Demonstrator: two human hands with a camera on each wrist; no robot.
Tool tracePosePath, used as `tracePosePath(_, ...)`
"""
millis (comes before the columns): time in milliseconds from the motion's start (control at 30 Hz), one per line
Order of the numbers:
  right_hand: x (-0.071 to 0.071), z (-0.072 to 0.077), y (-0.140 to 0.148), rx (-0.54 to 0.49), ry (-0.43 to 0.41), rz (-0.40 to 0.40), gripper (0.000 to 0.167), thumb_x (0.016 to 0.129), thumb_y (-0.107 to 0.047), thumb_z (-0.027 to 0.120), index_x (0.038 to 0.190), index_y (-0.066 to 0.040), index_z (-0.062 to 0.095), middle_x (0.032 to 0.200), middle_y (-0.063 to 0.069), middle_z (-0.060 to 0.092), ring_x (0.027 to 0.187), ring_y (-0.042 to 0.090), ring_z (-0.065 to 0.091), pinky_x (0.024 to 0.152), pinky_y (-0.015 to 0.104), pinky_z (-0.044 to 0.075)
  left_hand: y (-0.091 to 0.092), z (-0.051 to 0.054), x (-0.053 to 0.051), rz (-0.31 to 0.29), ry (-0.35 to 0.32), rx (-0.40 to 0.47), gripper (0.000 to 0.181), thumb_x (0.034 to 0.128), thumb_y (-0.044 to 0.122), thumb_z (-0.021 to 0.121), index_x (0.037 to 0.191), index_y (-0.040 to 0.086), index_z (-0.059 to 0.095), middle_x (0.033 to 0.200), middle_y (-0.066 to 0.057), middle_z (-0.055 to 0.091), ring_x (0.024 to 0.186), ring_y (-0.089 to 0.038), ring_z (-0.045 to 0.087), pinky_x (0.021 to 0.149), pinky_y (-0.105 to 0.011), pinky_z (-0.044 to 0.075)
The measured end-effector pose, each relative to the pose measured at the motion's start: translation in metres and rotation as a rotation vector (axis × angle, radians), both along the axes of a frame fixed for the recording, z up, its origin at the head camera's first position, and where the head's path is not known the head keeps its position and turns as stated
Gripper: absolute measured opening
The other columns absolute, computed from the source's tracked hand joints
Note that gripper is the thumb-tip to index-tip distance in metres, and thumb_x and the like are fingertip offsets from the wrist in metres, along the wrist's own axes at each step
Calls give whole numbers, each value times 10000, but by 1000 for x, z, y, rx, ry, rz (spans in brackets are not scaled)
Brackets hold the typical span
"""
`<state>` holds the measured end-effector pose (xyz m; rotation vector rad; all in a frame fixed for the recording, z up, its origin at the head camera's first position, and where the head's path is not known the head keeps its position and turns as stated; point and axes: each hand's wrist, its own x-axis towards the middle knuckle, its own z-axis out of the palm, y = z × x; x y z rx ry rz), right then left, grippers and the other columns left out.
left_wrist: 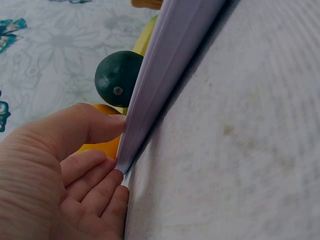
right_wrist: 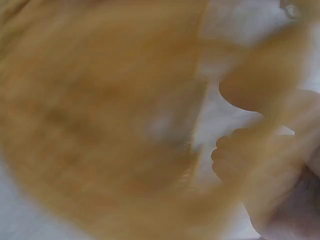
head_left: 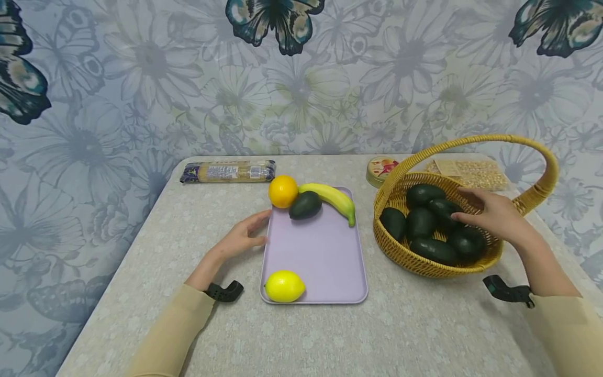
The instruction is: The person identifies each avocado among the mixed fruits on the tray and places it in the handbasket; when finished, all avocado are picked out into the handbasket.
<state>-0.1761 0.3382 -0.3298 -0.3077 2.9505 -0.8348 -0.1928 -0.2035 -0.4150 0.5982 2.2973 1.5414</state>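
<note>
My left hand is at the left rim of a lilac tray. In the left wrist view its thumb meets the rim, and the other fingers lie loosely bent below. On the tray are an avocado, a banana and a lemon; an orange sits at its far left corner. My right hand reaches into a wicker basket of several avocados. Thumb and fingers are spread beside one dark avocado. The right wrist view is blurred by the basket's side.
A pack of spaghetti lies at the back left of the table. Behind the basket are a round tin and a transparent pack of pale grains. The basket's tall handle arches above the right hand. A patterned wall stands behind.
</note>
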Motion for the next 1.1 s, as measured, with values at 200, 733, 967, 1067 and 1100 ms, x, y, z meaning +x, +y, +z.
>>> tracePosePath(200,30,45,-50,-469,245,153,574,826,34,689,1357,-7,478,1347,120,508,1192,116,502,886,81,409,-1,2,0,-5,17,2,671,868,-49,615,1440,-82,266,1502,-239,231,1372,-393,207,1128,-491,167)
tracePosePath(733,-45,9,-239,-481,147,477,581,839,-170,729,1350,-40,486,1356,83,499,1240,227,471,1038,296,382,-6,-31,-13,1,53,7,686,864,19,654,1455,-5,306,1512,-143,275,1383,-314,229,1135,-433,180)
tracePosePath(967,-72,-29,-261,-425,16,276,663,835,-249,735,1393,-52,437,1398,96,460,1277,280,428,1057,339,363,-5,-28,-14,6,58,-1,679,867,27,651,1455,2,312,1510,-142,280,1380,-319,234,1134,-442,183)
tracePosePath(1067,-79,-43,-263,-448,-50,234,684,830,-265,739,1405,-65,428,1409,84,453,1285,270,420,1064,348,353,-6,-28,-14,11,56,-17,685,869,37,654,1459,8,306,1512,-141,277,1377,-327,240,1131,-446,192)
tracePosePath(1100,-81,-47,-263,-465,-72,230,687,826,-268,742,1405,-72,430,1409,76,455,1288,263,418,1066,343,350,-7,-27,-14,14,55,-18,684,869,32,651,1460,8,306,1512,-141,276,1376,-329,241,1130,-447,193)
